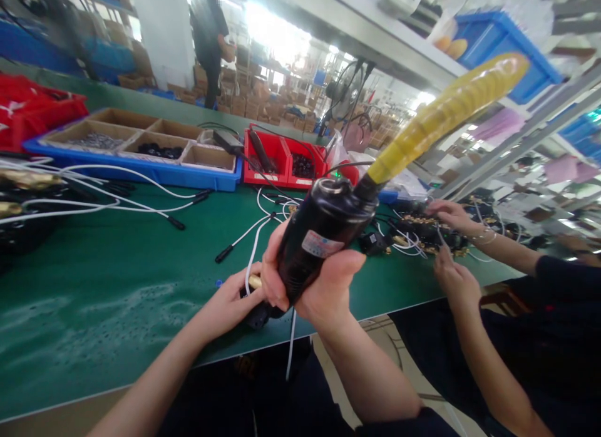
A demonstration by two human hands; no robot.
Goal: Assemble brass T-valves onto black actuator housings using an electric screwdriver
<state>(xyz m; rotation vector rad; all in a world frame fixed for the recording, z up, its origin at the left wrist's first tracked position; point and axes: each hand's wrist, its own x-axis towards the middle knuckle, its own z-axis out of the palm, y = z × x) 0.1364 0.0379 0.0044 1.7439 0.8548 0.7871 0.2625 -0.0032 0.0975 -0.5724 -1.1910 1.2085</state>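
Note:
My right hand [328, 290] is wrapped round the black body of an electric screwdriver [319, 221], held tilted with its lower end toward my left hand. A yellow-wrapped cord [436, 124] rises from its top to the upper right. Near the table's front edge, my left hand [232, 302] is closed on a small black valve-like part [256, 317] with a brass fitting [254, 281]. A white cable [254, 252] runs by that part. My right hand hides the screwdriver's tip, so contact with the part cannot be seen.
A blue tray [188, 176] with cardboard compartments and red bins [267, 177] of small black parts line the green table's [154, 268] back. White cables [117, 202] with black plugs lie left. A co-worker's hands [457, 280] handle similar brass-fitted parts at right. A shelf hangs overhead.

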